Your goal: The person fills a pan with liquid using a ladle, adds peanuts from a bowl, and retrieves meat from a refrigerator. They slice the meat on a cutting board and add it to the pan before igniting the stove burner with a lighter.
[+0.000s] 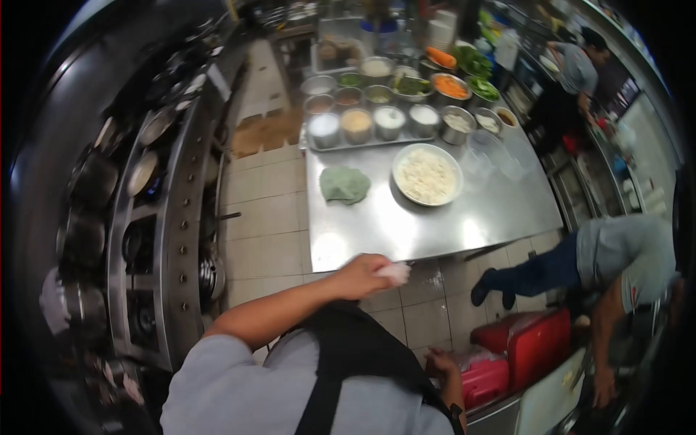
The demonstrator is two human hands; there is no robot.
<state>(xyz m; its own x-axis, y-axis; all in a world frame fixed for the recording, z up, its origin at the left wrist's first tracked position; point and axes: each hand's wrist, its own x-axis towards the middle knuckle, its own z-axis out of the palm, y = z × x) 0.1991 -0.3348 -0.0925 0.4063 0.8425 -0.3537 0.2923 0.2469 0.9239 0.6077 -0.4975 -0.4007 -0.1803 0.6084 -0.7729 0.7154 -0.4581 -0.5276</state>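
Note:
My left hand [360,277] is closed around a whitish, crumpled piece [394,272], held just off the front edge of the steel table [355,235]. Low on the right, my right hand [439,360] hangs beside my apron, near a pink-red container [482,380]; its fingers look partly curled, and whether they hold anything is unclear. On the table stand a white bowl of pale, crumbly food [428,176] and, to its left, a bunched green cloth [344,184].
Metal tubs of ingredients [356,125] line the table's back, with clear plastic containers [481,150] at right. A stove [170,246] runs along the left. One co-worker [631,254] bends at the right; another person [578,70] stands farther back.

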